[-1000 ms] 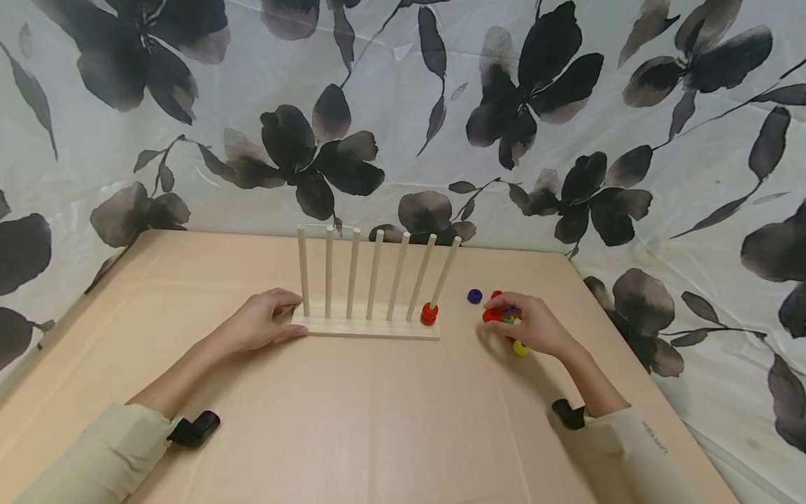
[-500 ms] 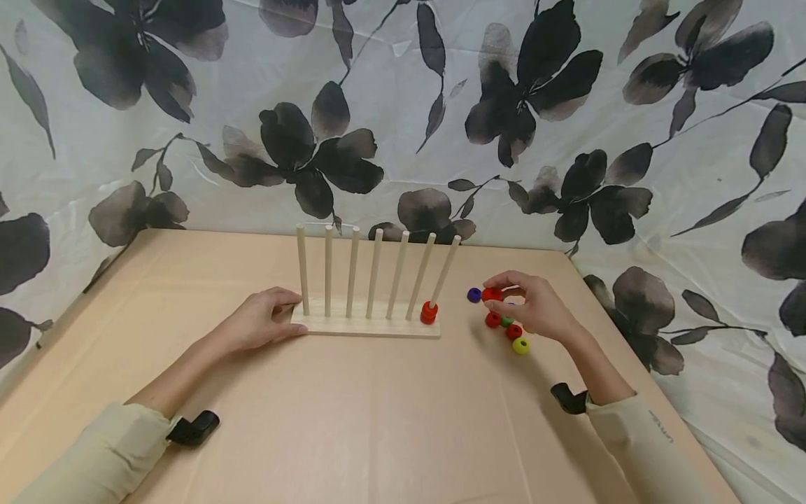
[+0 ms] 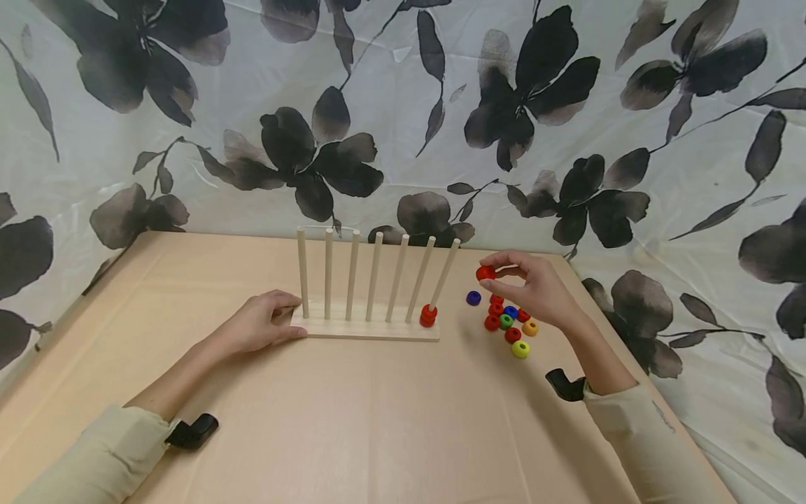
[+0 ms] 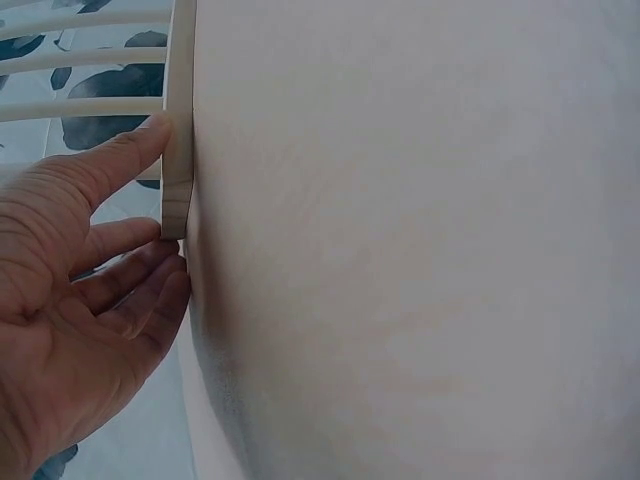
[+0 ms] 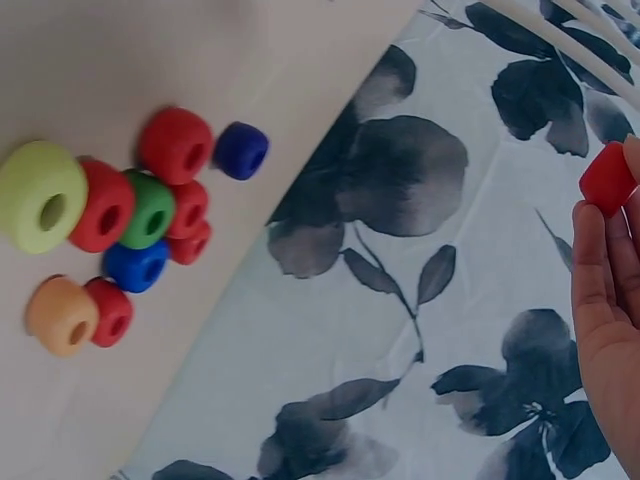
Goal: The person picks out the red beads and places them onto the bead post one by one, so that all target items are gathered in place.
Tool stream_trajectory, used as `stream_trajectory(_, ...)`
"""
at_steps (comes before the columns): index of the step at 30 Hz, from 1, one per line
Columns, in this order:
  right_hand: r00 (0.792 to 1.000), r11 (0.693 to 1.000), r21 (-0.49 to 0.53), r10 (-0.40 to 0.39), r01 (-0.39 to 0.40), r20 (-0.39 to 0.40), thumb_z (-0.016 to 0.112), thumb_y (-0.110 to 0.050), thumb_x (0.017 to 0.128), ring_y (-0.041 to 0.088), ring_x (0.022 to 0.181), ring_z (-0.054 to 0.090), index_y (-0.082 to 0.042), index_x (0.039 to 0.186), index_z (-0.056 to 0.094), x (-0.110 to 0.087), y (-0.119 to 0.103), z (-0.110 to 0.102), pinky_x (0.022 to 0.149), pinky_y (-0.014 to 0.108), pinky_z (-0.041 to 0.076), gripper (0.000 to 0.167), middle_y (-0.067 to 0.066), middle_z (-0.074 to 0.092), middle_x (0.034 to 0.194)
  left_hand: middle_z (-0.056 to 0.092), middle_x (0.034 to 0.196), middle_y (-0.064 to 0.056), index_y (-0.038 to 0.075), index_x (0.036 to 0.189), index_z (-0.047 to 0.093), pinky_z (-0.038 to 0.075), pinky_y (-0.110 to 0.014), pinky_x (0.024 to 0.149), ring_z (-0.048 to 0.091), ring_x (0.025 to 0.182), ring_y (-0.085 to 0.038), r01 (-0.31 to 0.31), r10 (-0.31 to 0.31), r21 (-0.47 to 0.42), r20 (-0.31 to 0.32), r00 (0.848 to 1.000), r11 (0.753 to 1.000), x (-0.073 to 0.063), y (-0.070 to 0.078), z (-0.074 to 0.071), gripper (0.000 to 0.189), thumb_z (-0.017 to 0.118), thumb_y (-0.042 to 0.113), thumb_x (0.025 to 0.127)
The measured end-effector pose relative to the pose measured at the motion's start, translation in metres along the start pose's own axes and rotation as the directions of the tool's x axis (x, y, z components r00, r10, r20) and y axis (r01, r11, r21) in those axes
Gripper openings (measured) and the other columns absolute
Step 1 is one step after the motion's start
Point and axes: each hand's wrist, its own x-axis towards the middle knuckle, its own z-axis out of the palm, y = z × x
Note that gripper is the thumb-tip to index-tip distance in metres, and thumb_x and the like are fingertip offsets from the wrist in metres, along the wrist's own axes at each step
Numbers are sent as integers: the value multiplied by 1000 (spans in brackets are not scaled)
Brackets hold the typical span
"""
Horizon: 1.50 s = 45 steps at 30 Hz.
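A wooden peg rack (image 3: 365,329) with a row of upright pegs stands on the table. Red beads (image 3: 428,316) sit at the foot of its rightmost peg; the other pegs are bare. My left hand (image 3: 259,322) holds the left end of the base, its thumb (image 4: 135,155) pressed on the wood and the index finger at the end. To the right of the rack, my right hand (image 3: 535,290) pinches a red bead (image 3: 485,272) between thumb and fingertips, raised above the loose beads. The right wrist view shows this bead (image 5: 607,180) at its right edge.
Below the right hand lies a cluster of loose beads: several red, a green bead (image 3: 506,321), a blue one, an orange bead (image 3: 531,327) and a yellow bead (image 3: 520,349). A dark blue bead (image 3: 474,298) lies apart. Flowered cloth (image 3: 403,140) hangs behind the table (image 3: 378,420).
My right hand has picked a red bead out of the cluster and lifted it up and away, uncovering the beads beneath. The left hand and the rack have stayed put.
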Motion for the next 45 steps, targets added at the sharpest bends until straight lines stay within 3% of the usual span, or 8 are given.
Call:
stream_trajectory(6, 999, 999, -36, 2, -4, -34, 77, -17, 94, 26, 114, 68, -7, 124, 68, 3, -10, -3, 91, 20, 55, 33, 8, 72, 121, 61, 132, -31, -12, 131, 61, 44, -60, 108, 55, 126, -48, -11, 11, -6, -9, 1000, 1000, 0, -1, 2, 64, 85, 26, 86)
stream_trajectory(11, 999, 999, -35, 35, -36, -41, 74, -22, 96, 26, 115, 67, -9, 126, 67, 7, -19, -8, 94, 45, 58, 33, 7, 71, 121, 61, 132, -30, -11, 131, 61, 44, -60, 108, 56, 126, -48, -18, 18, 2, -10, 1000, 1000, 0, -1, 1, 63, 85, 26, 86)
stream_trajectory(14, 998, 999, -22, 43, -43, -38, 74, -25, 97, 26, 116, 67, -10, 127, 67, 10, -27, -11, 95, 52, 58, 34, 7, 70, 122, 60, 132, -30, -11, 131, 61, 44, -60, 108, 55, 126, -48, -13, 13, 7, -7, 1000, 1000, 0, -2, 1, 63, 85, 25, 86)
stream_trajectory(16, 999, 999, -21, 33, -34, -43, 74, -24, 97, 25, 116, 67, -9, 127, 67, 13, -31, -12, 94, 51, 58, 34, 7, 70, 123, 59, 134, -31, -11, 132, 60, 44, -60, 108, 55, 127, -49, -3, 3, 6, -1, 1000, 1000, 0, -2, 0, 63, 85, 25, 87)
stream_trajectory(23, 998, 1000, -2, -3, 3, -68, 75, -22, 96, 25, 114, 68, -8, 127, 67, 20, -40, -12, 84, 18, 57, 35, 7, 69, 124, 58, 135, -31, -12, 133, 60, 44, -61, 108, 54, 128, -50, 8, -8, 10, 4, 1000, 1000, -1, 1, 0, 66, 85, 29, 87)
stream_trajectory(31, 999, 1000, 6, 9, -9, -53, 75, -24, 96, 22, 115, 67, -9, 129, 67, 27, -51, -11, 90, 27, 59, 36, 5, 67, 126, 59, 134, -31, -11, 132, 61, 45, -61, 107, 55, 127, -49, 8, -8, 9, 1, 1000, 1000, -2, 0, 0, 66, 85, 28, 86)
stream_trajectory(45, 991, 993, 23, -111, 113, -78, 76, -9, 93, 28, 109, 68, -1, 122, 69, 36, -55, -4, 86, 11, 54, 30, 12, 69, 121, 59, 134, -32, -12, 131, 61, 44, -61, 107, 54, 127, -50, -5, 5, 13, -5, 1000, 1000, -2, -2, 1, 63, 85, 26, 86)
